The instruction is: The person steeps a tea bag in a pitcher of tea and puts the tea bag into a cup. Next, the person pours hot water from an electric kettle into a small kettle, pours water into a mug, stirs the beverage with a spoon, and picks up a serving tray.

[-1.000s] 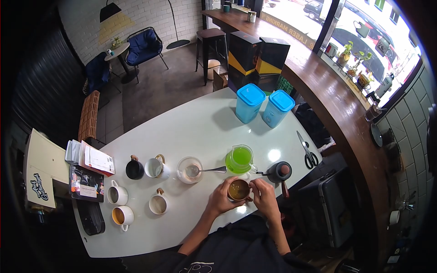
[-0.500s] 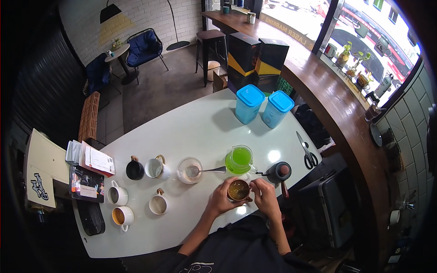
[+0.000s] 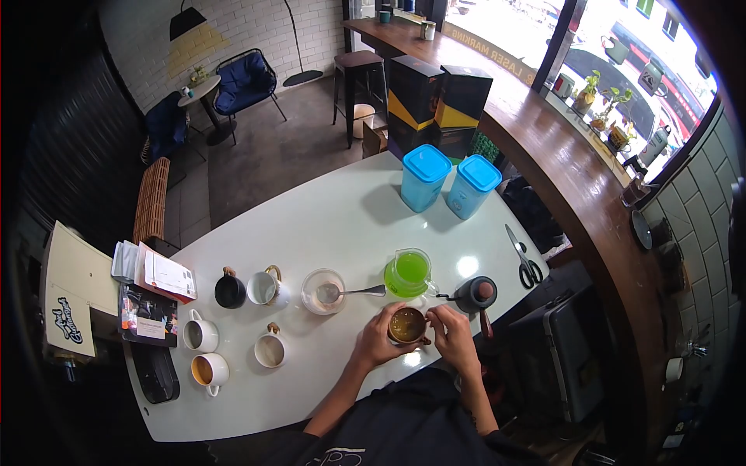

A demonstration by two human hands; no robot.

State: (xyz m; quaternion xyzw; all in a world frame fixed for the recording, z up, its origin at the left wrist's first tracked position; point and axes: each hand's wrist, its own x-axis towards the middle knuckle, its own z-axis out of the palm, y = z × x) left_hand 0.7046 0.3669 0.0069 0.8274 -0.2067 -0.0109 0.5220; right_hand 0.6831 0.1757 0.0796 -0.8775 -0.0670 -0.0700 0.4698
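My left hand (image 3: pixel 378 339) is wrapped round the left side of a brown cup (image 3: pixel 407 325) that holds a yellowish-brown liquid. At the cup's right side, my right hand (image 3: pixel 453 335) has its fingers pressed together near the rim; whatever they hold is too small to make out. Just beyond the cup stands a glass jug of green liquid (image 3: pixel 409 272). A black pot with a wooden handle (image 3: pixel 475 294) is to the right. Left of the jug, a spoon (image 3: pixel 353 292) rests in a clear bowl (image 3: pixel 323 291).
Several mugs stand left on the white table (image 3: pixel 256 404), among them a black mug (image 3: pixel 229 291) and a white mug (image 3: pixel 270 350). Two blue-lidded containers (image 3: pixel 425 179) are at the back. Scissors (image 3: pixel 526 260) lie near the right edge. Papers (image 3: pixel 167 272) stand at the far left.
Both hands stay around the cup in nearly the same place. The surface of the liquid in the cup looks slightly different.
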